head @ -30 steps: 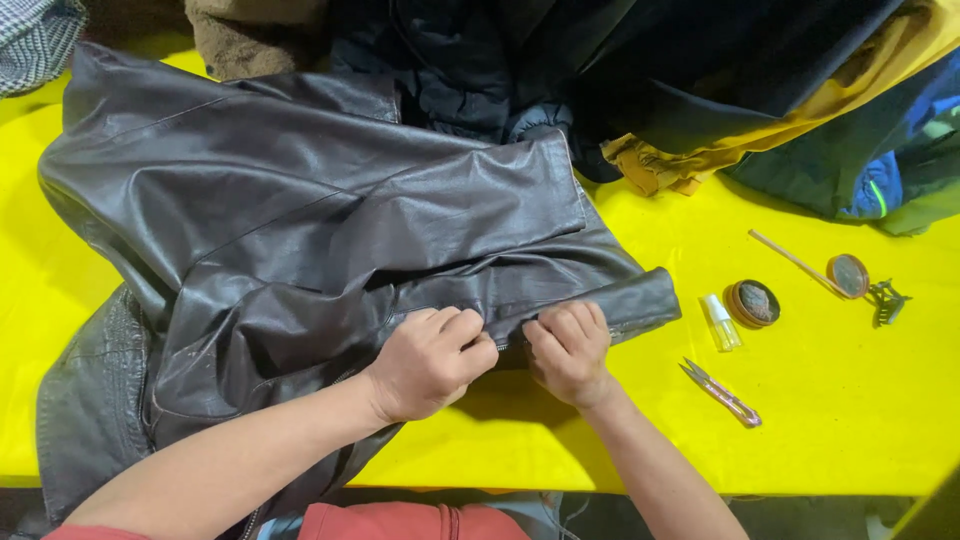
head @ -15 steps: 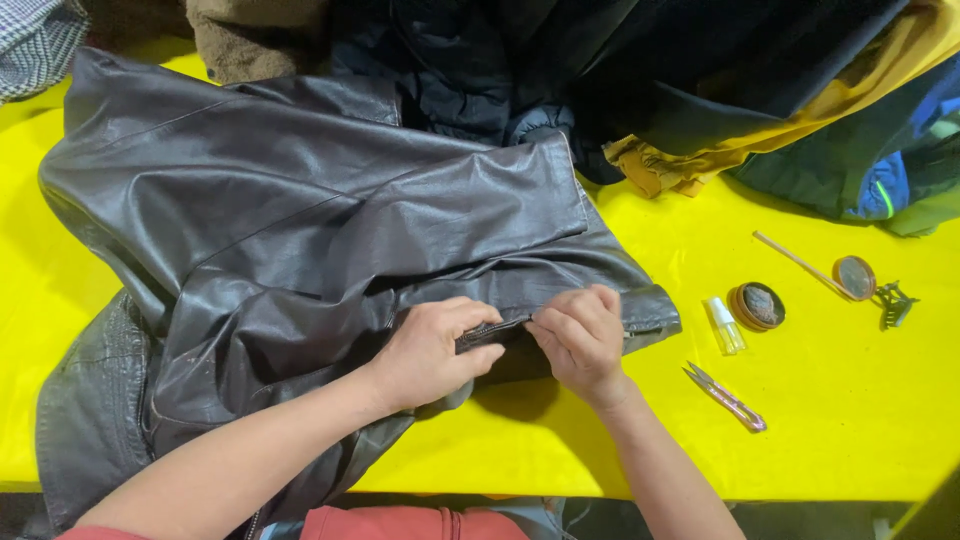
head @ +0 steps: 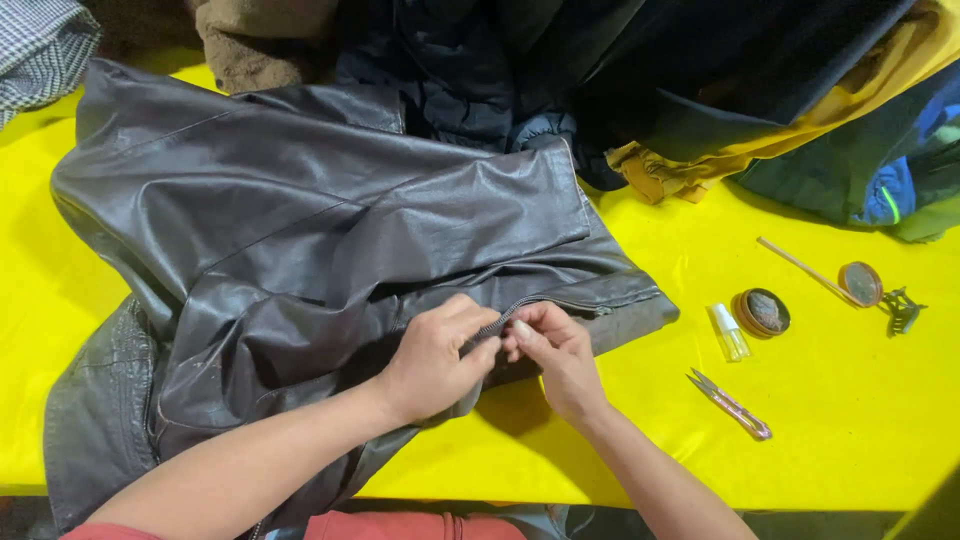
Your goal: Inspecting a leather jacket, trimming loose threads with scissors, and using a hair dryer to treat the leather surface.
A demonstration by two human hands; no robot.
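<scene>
Both hands were pinching the zipper (head: 497,325) on the dark leather jacket (head: 300,250) near the table's (head: 850,420) front edge, left hand (head: 432,358) and right hand (head: 556,352) fingertips pressed together on it.

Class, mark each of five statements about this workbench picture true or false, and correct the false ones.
1. Both hands, left hand and right hand, pinch the zipper of a dark leather jacket. True.
2. The table is red. False: it is yellow.
3. Small thread snips lie to the right of the hands. True.
4. The snips are in the right hand. False: they lie apart on the table.
5. A small clear bottle lies beside a round open tin. True.
</scene>
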